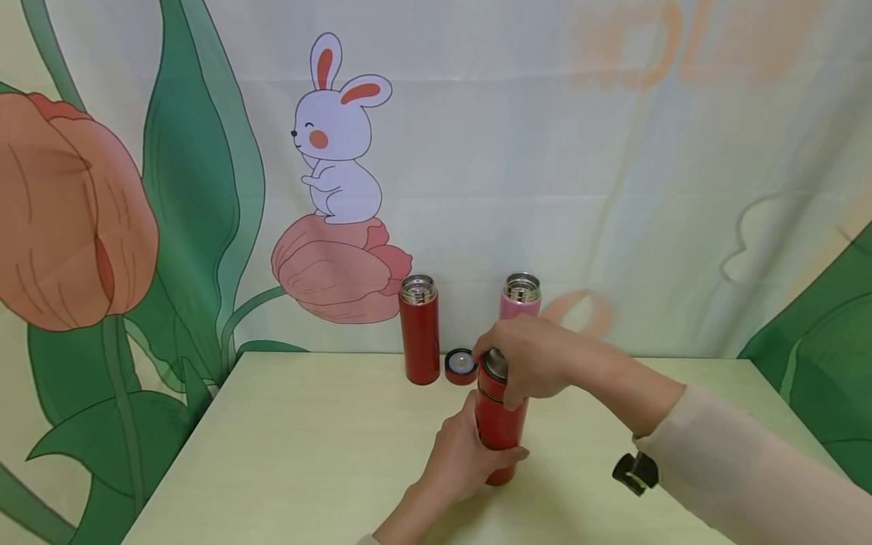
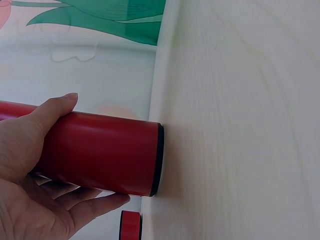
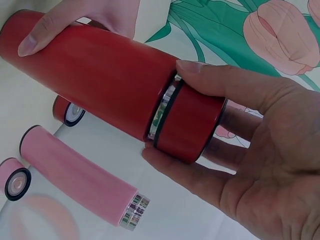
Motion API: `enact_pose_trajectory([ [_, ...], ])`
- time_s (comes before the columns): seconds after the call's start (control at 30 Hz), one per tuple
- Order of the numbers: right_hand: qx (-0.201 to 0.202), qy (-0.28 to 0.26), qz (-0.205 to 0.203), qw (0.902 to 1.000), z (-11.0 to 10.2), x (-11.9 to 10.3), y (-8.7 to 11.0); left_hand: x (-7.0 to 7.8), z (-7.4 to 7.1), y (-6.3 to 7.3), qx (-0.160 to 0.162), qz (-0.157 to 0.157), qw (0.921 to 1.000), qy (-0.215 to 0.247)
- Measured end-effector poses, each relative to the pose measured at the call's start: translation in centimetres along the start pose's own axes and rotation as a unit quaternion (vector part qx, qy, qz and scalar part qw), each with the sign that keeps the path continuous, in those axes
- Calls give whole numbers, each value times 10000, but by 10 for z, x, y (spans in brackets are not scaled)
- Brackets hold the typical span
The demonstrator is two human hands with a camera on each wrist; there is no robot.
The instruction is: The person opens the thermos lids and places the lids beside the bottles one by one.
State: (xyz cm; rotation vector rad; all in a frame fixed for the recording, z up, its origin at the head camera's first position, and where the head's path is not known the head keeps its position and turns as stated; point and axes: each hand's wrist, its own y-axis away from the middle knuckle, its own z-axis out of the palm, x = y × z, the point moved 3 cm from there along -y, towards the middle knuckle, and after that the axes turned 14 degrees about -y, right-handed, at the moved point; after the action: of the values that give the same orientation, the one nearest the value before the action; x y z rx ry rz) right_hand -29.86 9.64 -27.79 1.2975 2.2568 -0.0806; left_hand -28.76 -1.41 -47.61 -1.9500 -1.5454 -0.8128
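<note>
My left hand (image 1: 462, 458) grips the lower body of a red thermos flask (image 1: 499, 425). At its top, my right hand (image 1: 534, 354) holds the flask's red cap (image 3: 190, 122) between thumb and fingers. In the right wrist view a silver band of the neck shows between cap and body. The flask stands nearly upright at the table; whether its black-rimmed base touches the surface I cannot tell. Behind it are an uncapped pink thermos flask (image 1: 521, 305), partly hidden by my right hand, and, to the left, another uncapped red flask (image 1: 421, 341).
A loose red cap (image 1: 461, 368) lies on the table (image 1: 306, 439) beside the rear red flask. The right wrist view also shows a pink cap (image 3: 17, 182) near the pink flask. A printed cloth backdrop (image 1: 463, 151) hangs right behind the table's far edge.
</note>
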Motion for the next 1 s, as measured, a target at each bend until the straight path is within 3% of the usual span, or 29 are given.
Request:
enact_pose_trajectory([
  [0.43,-270,159,-508,9982,0,3,2,1,-1,-1,43,68,10000,-40],
  [1.0,-420,142,-656,9969,-3,2,4,0,-1,-1,-120,-125,9998,112],
])
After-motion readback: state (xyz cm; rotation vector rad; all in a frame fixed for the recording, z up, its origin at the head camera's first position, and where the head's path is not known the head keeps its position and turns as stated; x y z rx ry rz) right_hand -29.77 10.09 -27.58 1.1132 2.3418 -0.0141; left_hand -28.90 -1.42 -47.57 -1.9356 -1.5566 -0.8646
